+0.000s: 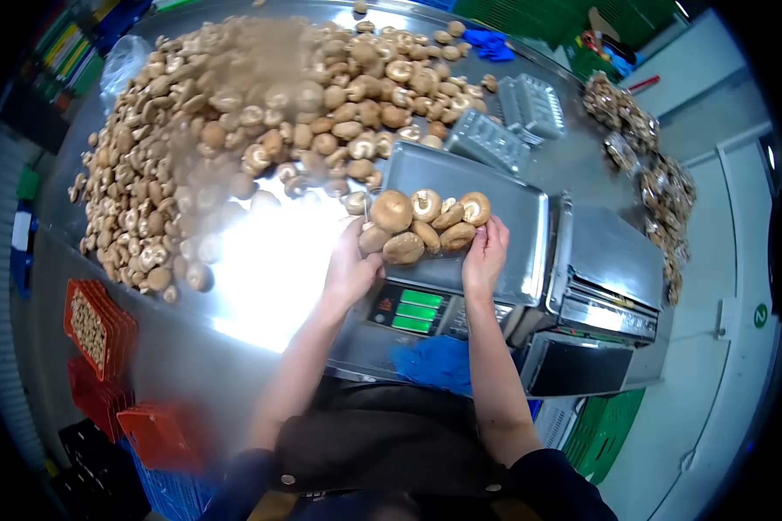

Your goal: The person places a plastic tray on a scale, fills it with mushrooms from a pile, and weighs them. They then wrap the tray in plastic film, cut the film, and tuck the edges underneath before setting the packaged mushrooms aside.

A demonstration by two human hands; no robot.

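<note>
A clear plastic tray of brown mushrooms is held between my two hands, over the metal pan of a weighing scale. My left hand grips the tray's left end, thumb near the front corner. At the opposite end, the fingers of my right hand are closed on the side. Several mushrooms fill the tray, some caps up and some with stems showing. Just below the pan, the scale's green display is lit.
A large heap of loose mushrooms covers the far and left table. Empty clear trays lie behind the pan. A wrapping machine stands at right, beside bagged mushrooms. Blue film lies near me; red crates stand left.
</note>
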